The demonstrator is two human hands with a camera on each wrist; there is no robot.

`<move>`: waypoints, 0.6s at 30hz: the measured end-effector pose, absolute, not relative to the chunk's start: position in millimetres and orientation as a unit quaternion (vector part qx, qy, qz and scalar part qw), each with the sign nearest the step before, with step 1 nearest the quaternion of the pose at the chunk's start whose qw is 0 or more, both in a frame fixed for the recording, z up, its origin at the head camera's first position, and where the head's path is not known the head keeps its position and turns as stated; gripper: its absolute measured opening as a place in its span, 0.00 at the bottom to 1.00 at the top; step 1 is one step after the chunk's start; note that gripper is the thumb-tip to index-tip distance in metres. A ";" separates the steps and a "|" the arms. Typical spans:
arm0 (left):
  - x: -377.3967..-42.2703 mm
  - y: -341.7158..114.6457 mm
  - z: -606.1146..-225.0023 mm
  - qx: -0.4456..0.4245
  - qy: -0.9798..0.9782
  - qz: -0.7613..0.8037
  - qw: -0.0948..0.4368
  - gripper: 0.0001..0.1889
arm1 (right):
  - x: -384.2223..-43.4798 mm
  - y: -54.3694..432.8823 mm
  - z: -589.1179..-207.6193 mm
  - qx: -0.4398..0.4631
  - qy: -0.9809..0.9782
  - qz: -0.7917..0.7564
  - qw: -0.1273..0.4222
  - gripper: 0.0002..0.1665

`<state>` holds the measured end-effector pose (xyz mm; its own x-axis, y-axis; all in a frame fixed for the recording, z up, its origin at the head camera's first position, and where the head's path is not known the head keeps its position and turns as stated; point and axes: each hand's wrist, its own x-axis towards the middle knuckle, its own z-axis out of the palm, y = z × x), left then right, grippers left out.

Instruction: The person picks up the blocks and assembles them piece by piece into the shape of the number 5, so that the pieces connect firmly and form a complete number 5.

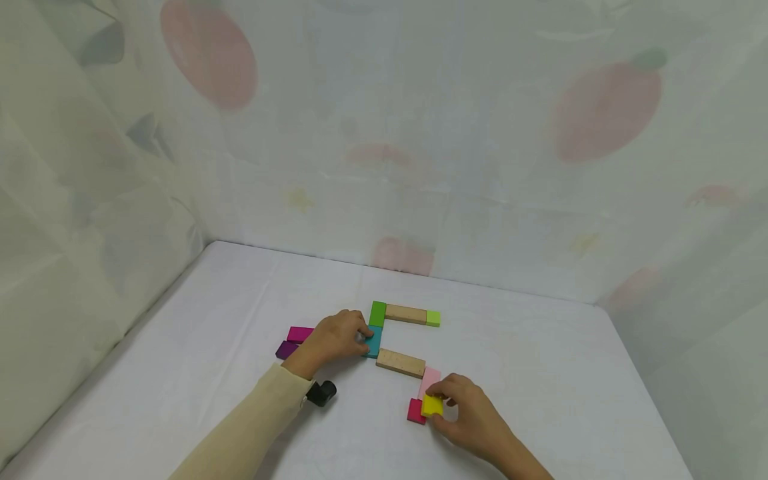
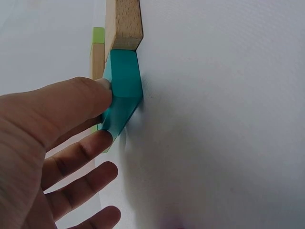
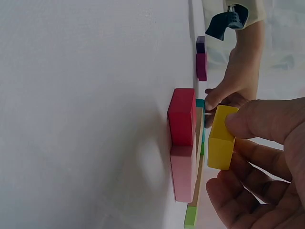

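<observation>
In the head view my right hand [image 1: 471,417] pinches a yellow block [image 1: 432,405] between thumb and fingers. The block is held over the corner where a pink block [image 1: 429,381] meets a red block [image 1: 415,411]. From the right wrist the yellow block [image 3: 222,138] shows raised off the table, apart from the red block [image 3: 182,117]. My left hand [image 1: 337,339] has its thumb and fingertips on opposite edges of a teal block [image 1: 374,341], which lies flat. Its other fingers [image 2: 86,188] spread loosely beside the teal block [image 2: 125,74].
A wooden block [image 1: 401,363] links the teal and pink blocks. Beyond the teal one run a green block [image 1: 377,313], another wooden block [image 1: 406,314] and a lime block [image 1: 433,319]. Magenta [image 1: 299,334] and purple [image 1: 286,349] blocks lie left, partly behind my left arm. Curtains surround the white table [image 1: 540,360].
</observation>
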<state>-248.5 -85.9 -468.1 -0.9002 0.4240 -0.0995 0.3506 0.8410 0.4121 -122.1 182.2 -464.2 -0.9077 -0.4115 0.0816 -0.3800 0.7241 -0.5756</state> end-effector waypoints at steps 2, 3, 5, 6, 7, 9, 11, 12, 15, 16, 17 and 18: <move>-248.5 -85.7 -468.1 0.202 0.955 0.196 0.094 0.17 | -121.5 180.2 -464.1 -0.216 0.926 -0.307 0.031 0.15; -248.4 -85.6 -468.0 0.202 0.955 0.196 0.094 0.17 | -121.2 179.1 -463.9 -0.216 0.926 -0.309 0.034 0.15; -248.2 -85.5 -467.4 0.204 0.955 0.195 0.094 0.17 | -120.5 177.1 -463.6 -0.221 0.923 -0.313 0.038 0.15; -248.1 -85.5 -467.5 0.203 0.955 0.195 0.094 0.17 | -120.2 176.2 -463.4 -0.224 0.921 -0.316 0.039 0.15; -248.0 -85.6 -467.4 0.204 0.955 0.194 0.094 0.17 | -119.8 175.2 -463.2 -0.227 0.920 -0.318 0.040 0.15; -247.8 -85.7 -467.3 0.205 0.955 0.194 0.093 0.17 | -118.9 173.5 -462.9 -0.234 0.916 -0.323 0.041 0.15; -248.0 -85.8 -467.2 0.205 0.955 0.193 0.093 0.16 | -118.2 171.7 -462.9 -0.241 0.912 -0.328 0.042 0.15; -248.1 -86.0 -467.5 0.204 0.955 0.193 0.093 0.16 | -117.8 170.8 -462.7 -0.244 0.911 -0.330 0.043 0.16; -248.6 -85.7 -467.5 0.201 0.956 0.193 0.094 0.16 | -117.3 168.0 -462.2 -0.253 0.908 -0.330 0.049 0.16; -248.8 -85.6 -467.6 0.200 0.956 0.192 0.094 0.16 | -117.4 167.1 -462.2 -0.255 0.908 -0.328 0.053 0.16; -248.9 -85.4 -467.6 0.200 0.956 0.191 0.095 0.16 | -117.3 166.2 -461.8 -0.256 0.909 -0.325 0.057 0.16; -249.0 -85.3 -467.5 0.199 0.956 0.191 0.096 0.16 | -117.4 165.2 -461.9 -0.259 0.909 -0.322 0.058 0.16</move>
